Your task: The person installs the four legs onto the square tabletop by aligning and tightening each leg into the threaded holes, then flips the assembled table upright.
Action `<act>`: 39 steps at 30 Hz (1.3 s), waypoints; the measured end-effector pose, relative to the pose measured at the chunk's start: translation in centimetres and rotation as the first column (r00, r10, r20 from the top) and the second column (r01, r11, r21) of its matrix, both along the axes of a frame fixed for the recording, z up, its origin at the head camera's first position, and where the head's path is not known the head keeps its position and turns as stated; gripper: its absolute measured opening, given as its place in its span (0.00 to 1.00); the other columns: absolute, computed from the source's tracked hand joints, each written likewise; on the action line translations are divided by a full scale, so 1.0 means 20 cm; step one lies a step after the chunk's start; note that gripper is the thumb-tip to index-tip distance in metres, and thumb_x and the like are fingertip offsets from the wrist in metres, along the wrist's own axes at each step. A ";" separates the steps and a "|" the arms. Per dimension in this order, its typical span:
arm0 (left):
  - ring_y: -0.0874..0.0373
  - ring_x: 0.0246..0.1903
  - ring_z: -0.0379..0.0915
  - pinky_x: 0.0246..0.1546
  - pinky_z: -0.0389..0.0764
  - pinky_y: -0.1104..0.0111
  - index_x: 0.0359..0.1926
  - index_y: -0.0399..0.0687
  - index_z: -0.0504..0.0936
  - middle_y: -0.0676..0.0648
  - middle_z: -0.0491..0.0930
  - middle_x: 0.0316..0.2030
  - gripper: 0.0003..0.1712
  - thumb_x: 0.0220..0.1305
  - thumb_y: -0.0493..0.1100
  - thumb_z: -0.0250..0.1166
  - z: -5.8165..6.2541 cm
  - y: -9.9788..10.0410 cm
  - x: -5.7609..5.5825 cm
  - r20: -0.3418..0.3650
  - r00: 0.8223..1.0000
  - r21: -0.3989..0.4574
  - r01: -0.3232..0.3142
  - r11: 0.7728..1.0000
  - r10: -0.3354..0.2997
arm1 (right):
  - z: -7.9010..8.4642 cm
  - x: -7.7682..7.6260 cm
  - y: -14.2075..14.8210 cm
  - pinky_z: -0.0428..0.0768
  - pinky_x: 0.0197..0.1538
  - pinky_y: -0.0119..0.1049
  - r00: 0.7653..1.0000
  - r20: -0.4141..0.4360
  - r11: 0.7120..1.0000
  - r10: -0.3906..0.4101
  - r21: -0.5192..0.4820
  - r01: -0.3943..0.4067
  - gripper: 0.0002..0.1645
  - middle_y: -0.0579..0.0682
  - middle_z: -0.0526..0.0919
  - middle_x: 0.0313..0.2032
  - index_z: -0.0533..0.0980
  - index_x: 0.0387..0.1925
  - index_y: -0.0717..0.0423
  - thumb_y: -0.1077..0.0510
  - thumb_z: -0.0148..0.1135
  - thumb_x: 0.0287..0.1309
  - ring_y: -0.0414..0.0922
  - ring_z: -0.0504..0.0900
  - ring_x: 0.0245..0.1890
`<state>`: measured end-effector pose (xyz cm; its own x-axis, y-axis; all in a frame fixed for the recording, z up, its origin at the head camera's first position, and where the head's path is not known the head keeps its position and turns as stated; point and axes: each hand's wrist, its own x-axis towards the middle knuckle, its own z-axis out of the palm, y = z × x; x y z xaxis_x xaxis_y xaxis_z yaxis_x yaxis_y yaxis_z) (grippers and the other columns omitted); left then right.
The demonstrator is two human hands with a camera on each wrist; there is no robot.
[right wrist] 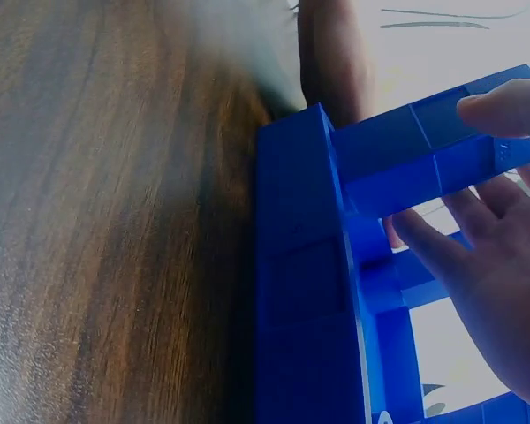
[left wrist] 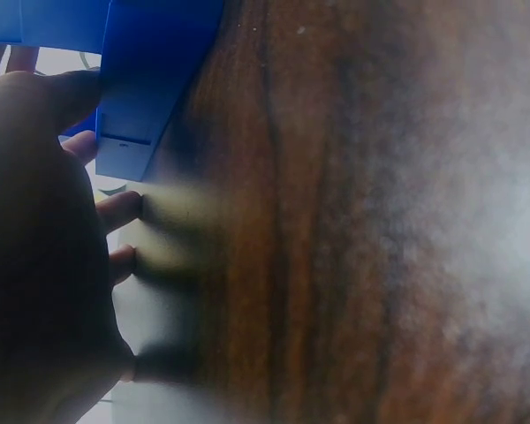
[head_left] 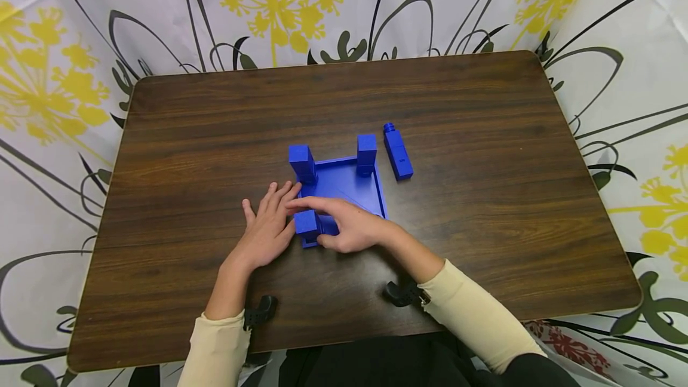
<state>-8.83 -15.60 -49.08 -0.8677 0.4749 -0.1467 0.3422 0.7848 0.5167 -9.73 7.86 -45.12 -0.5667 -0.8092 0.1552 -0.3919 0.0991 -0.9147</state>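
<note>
A shallow blue square tray point(head_left: 346, 187) lies on the table with its rim upward. At its near left corner rises a blue square post point(head_left: 307, 224), and my right hand point(head_left: 355, 227) grips it. In the right wrist view the thumb point(right wrist: 508, 110) presses one side of the post while the fingers point(right wrist: 437, 247) lie along the other. My left hand point(head_left: 266, 230) rests beside the tray's left side, fingers spread and fairly straight, fingertips right at the rim. Two more posts stand at the far left corner point(head_left: 303, 163) and the far right corner point(head_left: 366, 153).
A loose blue post point(head_left: 398, 153) with a threaded end lies to the right of the tray. Everything sits on a dark wood-grain table point(head_left: 484, 166). A white curtain point(head_left: 457, 11) with yellow flowers hangs behind and beside it.
</note>
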 end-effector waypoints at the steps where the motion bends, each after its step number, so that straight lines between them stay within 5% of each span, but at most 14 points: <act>1: 0.44 0.75 0.27 0.59 0.19 0.32 0.79 0.63 0.43 0.46 0.43 0.77 0.37 0.75 0.52 0.45 0.00 0.00 0.00 0.001 1.000 0.000 -0.003 1.000 0.003 | 0.00 0.00 0.00 0.60 0.69 0.39 1.000 0.005 1.000 0.009 0.003 -0.009 0.44 0.49 0.64 0.70 0.59 0.73 0.55 0.73 0.59 0.54 0.37 0.59 0.70; 17: 0.43 0.75 0.29 0.59 0.22 0.31 0.78 0.63 0.44 0.45 0.45 0.77 0.37 0.74 0.47 0.46 0.01 0.01 0.00 -0.016 1.000 0.001 -0.007 1.000 0.007 | 0.01 0.00 0.01 0.66 0.65 0.38 1.000 0.018 0.995 -0.005 0.098 0.003 0.38 0.49 0.68 0.68 0.62 0.72 0.50 0.66 0.62 0.62 0.37 0.68 0.64; 27: 0.42 0.75 0.29 0.59 0.21 0.31 0.78 0.64 0.42 0.45 0.43 0.77 0.36 0.76 0.62 0.40 0.00 0.00 -0.01 -0.012 1.000 -0.013 -0.008 1.000 0.008 | 0.00 0.00 0.00 0.69 0.61 0.35 0.999 -0.003 0.995 -0.041 0.089 0.042 0.33 0.49 0.75 0.62 0.68 0.66 0.54 0.64 0.67 0.60 0.40 0.73 0.60; 39: 0.43 0.75 0.28 0.59 0.21 0.32 0.78 0.64 0.43 0.46 0.43 0.77 0.37 0.75 0.65 0.39 0.00 0.01 -0.01 0.000 1.000 -0.016 -0.027 1.000 0.027 | -0.01 0.01 -0.02 0.76 0.52 0.32 0.986 -0.077 0.987 -0.145 0.061 0.150 0.27 0.43 0.81 0.47 0.75 0.53 0.52 0.60 0.75 0.52 0.36 0.78 0.50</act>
<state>-8.94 -15.42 -49.15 -0.8800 0.4493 -0.1538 0.3212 0.8017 0.5042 -9.47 7.41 -45.31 -0.6700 -0.7274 0.1482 -0.4326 0.2204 -0.8742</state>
